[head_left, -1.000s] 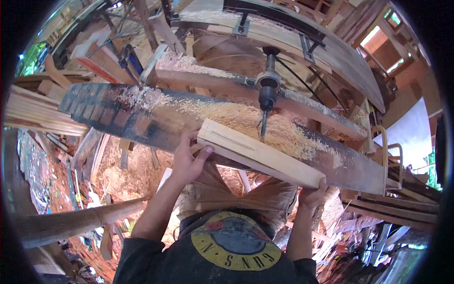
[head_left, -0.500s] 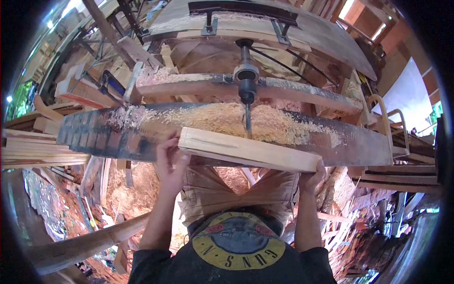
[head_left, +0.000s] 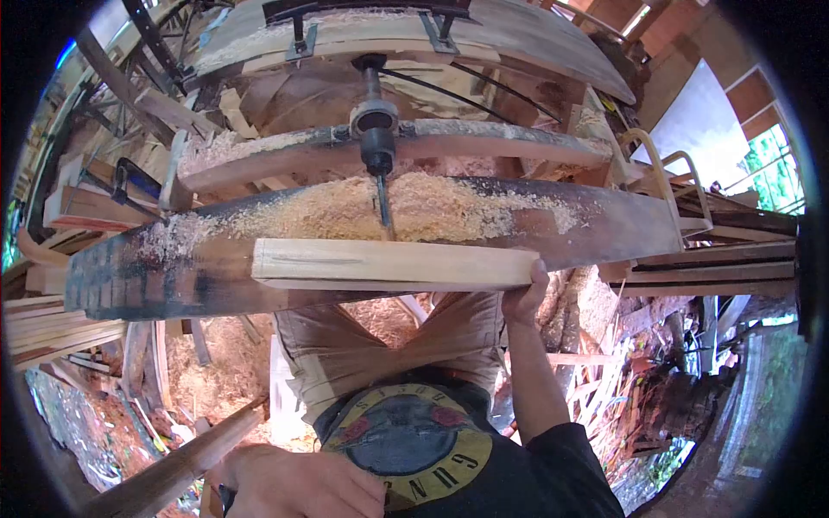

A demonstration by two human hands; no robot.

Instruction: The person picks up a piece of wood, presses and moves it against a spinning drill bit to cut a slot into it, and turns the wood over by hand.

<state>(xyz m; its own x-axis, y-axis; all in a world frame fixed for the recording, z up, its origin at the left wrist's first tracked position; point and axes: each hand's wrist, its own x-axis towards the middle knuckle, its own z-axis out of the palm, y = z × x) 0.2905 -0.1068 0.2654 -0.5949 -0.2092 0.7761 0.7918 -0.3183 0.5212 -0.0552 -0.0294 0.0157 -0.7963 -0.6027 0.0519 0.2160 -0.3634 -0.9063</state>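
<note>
A pale squared wood block [head_left: 389, 263] lies across the near edge of the dark work board [head_left: 604, 220]. My right hand [head_left: 523, 293] grips the block's right end, thumb up on the end face. Behind the block a drill bit [head_left: 383, 203] in a black chuck [head_left: 377, 151] points toward me; its tip is near or at the block's far face. My left hand [head_left: 302, 483] is off the block, low before my shirt and close to the camera. Its fingers look curled together, partly cut off by the frame. Beside it shows a small dark bit I cannot identify.
Sawdust [head_left: 432, 203] is heaped around the bit on the board. A curved wooden beam [head_left: 285, 160] runs behind it under the drill spindle. Stacked planks stand at the left [head_left: 60, 332] and right [head_left: 717, 276]. A round pole [head_left: 173, 466] slants at lower left, and a clamp [head_left: 129, 186] sits at upper left.
My left hand has let go of the block's left end and moved down toward my chest. The block now lies more level, its left end lower in view. The view has shifted.
</note>
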